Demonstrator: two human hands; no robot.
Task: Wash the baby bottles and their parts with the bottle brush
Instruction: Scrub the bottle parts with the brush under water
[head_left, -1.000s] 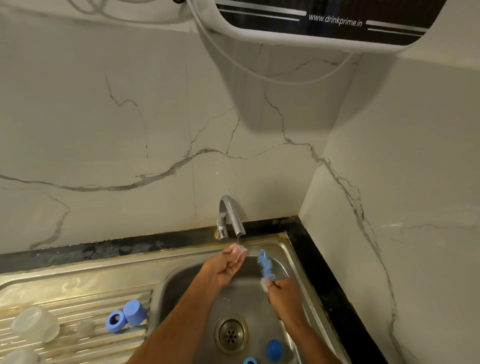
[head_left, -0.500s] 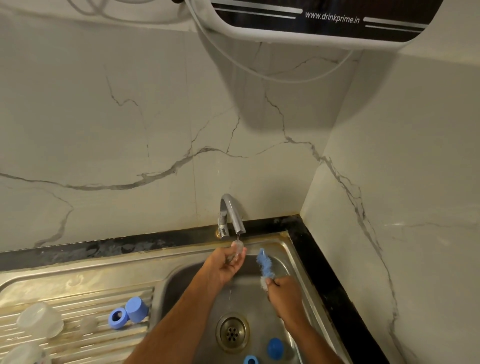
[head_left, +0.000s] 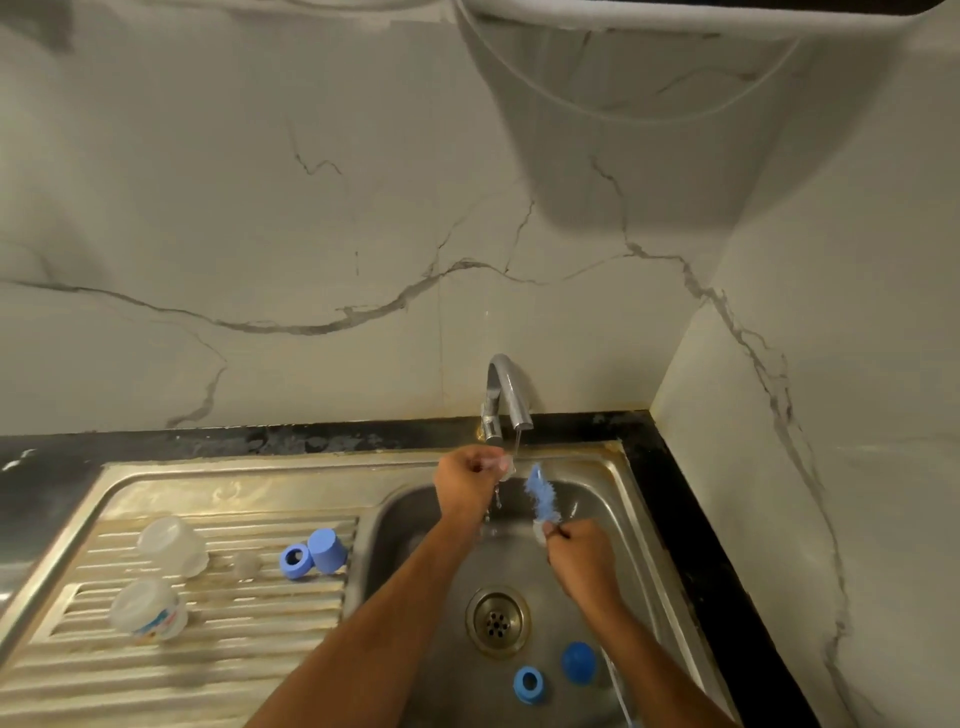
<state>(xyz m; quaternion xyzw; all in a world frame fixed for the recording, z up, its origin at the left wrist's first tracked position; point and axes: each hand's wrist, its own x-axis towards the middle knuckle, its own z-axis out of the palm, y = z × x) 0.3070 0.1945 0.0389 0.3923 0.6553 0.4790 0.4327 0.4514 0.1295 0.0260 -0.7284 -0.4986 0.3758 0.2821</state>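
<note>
Under the tap (head_left: 510, 395) at frame centre, the left hand (head_left: 467, 480) pinches a small clear part (head_left: 506, 466), the right hand (head_left: 582, 558) clamps the bottle brush (head_left: 543, 500); wet fingers could likely drop it toward the drain (head_left: 497, 618).

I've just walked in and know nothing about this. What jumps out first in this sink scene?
Two bare hands meet under the running tap at the back of the sink: the left hand holds a small clear part in the stream, the right hand holds a blue bottle brush upright. Blue bottle pieces lie near the drain, more blue pieces and clear containers sit on the draining board.
</note>
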